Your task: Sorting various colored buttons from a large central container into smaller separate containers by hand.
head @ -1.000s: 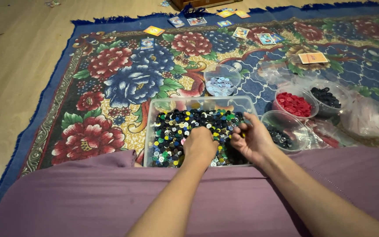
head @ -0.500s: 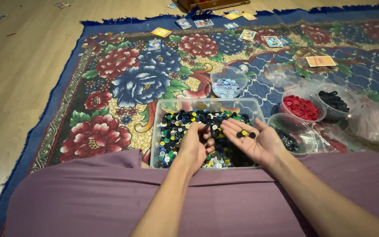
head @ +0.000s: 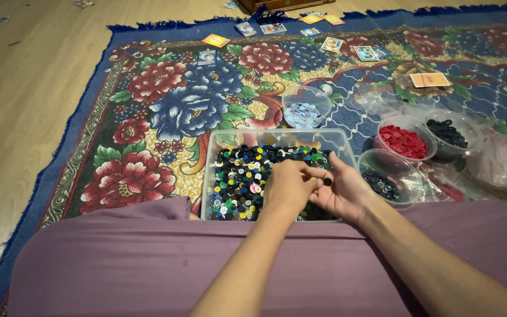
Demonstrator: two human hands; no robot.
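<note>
Since half a second ago, my left hand [head: 289,186] has come across to meet my right hand [head: 342,192] over the right half of the clear plastic bin [head: 221,147], where before the two were a little apart. My right palm lies open and turned up, and a small black button [head: 327,181] rests on it near the base of the fingers; my left grip is curled, its fingertips pinched together just beside that button, though I cannot tell whether they actually touch it. Both hands hover over the mixed buttons [head: 242,176] that fill the bin, black, green, blue, yellow and white all jumbled. The bin sits on the floral rug [head: 165,111] right in front of my purple-covered lap [head: 148,264]. Just right of my right hand stands a clear bowl of dark buttons [head: 382,183]; beyond it are a bowl of red buttons [head: 404,141] and a bowl of black ones [head: 447,132]. Behind the bin is a bowl of pale blue buttons [head: 303,113]. Picture cards [head: 429,79] lie scattered farther up the rug.
</note>
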